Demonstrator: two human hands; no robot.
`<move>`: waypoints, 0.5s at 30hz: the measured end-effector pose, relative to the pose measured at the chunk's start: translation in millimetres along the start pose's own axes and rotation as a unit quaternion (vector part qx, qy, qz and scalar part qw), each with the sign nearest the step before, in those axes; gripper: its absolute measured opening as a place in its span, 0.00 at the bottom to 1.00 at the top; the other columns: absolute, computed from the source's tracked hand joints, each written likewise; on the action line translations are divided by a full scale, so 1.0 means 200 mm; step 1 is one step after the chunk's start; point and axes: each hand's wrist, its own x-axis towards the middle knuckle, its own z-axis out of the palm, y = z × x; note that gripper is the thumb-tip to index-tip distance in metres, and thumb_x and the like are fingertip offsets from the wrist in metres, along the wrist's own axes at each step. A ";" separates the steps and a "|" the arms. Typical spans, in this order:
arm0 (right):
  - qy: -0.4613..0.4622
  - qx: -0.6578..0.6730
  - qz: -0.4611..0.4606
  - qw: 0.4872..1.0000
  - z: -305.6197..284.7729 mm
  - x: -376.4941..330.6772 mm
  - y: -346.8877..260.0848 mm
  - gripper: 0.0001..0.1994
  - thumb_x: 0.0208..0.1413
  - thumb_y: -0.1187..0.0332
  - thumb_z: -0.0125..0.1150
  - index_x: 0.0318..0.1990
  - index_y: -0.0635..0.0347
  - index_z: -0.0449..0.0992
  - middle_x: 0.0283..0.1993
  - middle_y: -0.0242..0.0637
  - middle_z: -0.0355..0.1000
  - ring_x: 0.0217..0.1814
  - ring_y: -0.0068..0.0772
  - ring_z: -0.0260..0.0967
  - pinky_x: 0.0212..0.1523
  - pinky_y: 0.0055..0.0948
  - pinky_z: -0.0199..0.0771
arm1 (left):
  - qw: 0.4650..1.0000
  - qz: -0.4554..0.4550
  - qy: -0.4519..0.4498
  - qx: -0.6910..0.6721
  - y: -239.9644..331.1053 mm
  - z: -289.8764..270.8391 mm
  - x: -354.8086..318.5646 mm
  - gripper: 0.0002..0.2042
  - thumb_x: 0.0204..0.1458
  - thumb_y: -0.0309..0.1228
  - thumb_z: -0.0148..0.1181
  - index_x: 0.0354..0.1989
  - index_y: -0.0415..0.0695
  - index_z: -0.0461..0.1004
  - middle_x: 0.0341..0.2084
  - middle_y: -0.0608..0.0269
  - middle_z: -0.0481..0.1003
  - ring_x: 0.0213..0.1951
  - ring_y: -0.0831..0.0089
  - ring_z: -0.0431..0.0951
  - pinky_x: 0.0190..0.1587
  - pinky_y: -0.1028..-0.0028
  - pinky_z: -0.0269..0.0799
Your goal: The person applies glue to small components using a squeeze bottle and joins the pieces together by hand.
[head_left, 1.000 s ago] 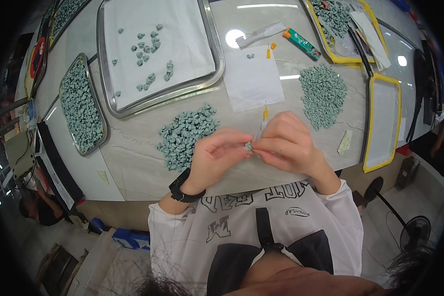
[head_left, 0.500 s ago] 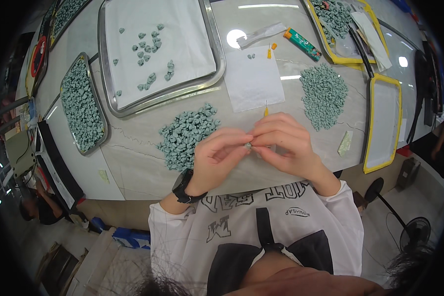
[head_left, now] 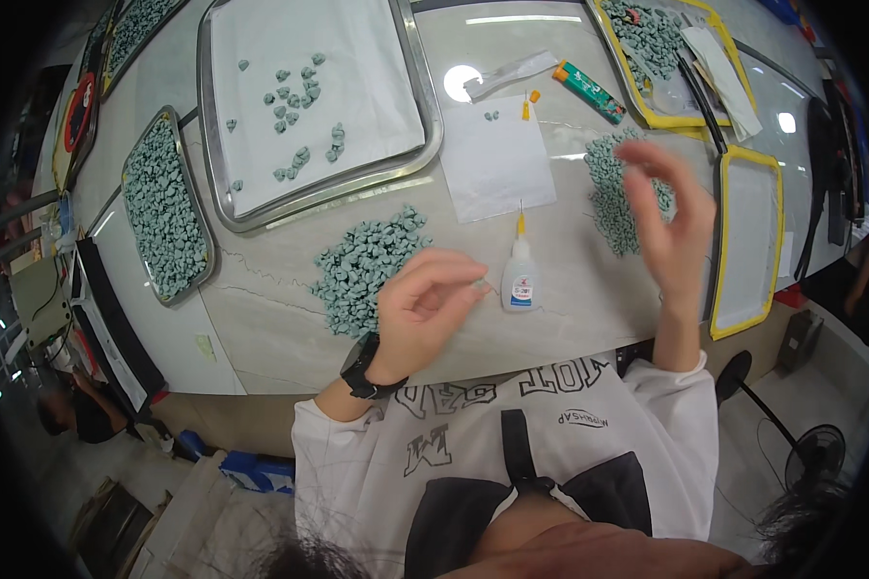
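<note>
My left hand is closed in a pinch, holding a small pale-green piece at the fingertips; much of the piece is hidden. Raised at the right, my right hand has thumb and fingers apart and nothing visible between them. It overlaps a heap of small green pieces on the table. Between my hands a white glue bottle with a yellow nozzle stands or lies; I cannot tell which. Left of my left hand is a heap of larger green pieces.
A metal tray lined with white paper carries scattered green pieces. Beyond the bottle lies a white sheet, with a green-and-orange tube close by. A filled tray is at the left, a yellow-edged tray at the right.
My hands were together at the small piece. My right hand has let go and moved right and up, uncovering the glue bottle. The left hand stays nearly in place with the piece.
</note>
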 end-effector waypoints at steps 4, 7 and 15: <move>0.004 -0.362 -0.181 0.915 0.12 0.35 0.16 0.14 0.48 0.70 0.64 0.43 0.63 0.75 0.39 0.37 0.72 0.41 0.38 0.70 0.41 0.34 0.72 | 0.999 -0.037 -0.016 0.001 -0.02 0.05 -0.02 0.11 0.49 0.11 0.54 0.42 0.32 0.74 0.42 0.55 0.70 0.42 0.71 0.74 0.46 0.74 0.75; -0.079 -0.481 -0.165 0.857 0.21 0.43 0.27 0.12 0.47 0.71 0.63 0.41 0.60 0.74 0.36 0.36 0.69 0.39 0.41 0.67 0.38 0.37 0.71 | 0.999 -0.047 -0.002 -0.017 0.02 0.05 0.01 0.11 0.47 0.12 0.57 0.40 0.33 0.75 0.40 0.56 0.72 0.42 0.72 0.74 0.44 0.76 0.74; -0.032 -0.266 -0.198 0.943 0.04 0.21 0.08 0.13 0.50 0.65 0.61 0.41 0.59 0.69 0.33 0.39 0.68 0.38 0.40 0.68 0.36 0.35 0.68 | 0.951 0.116 0.157 0.241 0.31 -0.30 0.15 0.10 0.46 0.14 0.58 0.38 0.34 0.75 0.38 0.58 0.73 0.36 0.75 0.74 0.36 0.78 0.71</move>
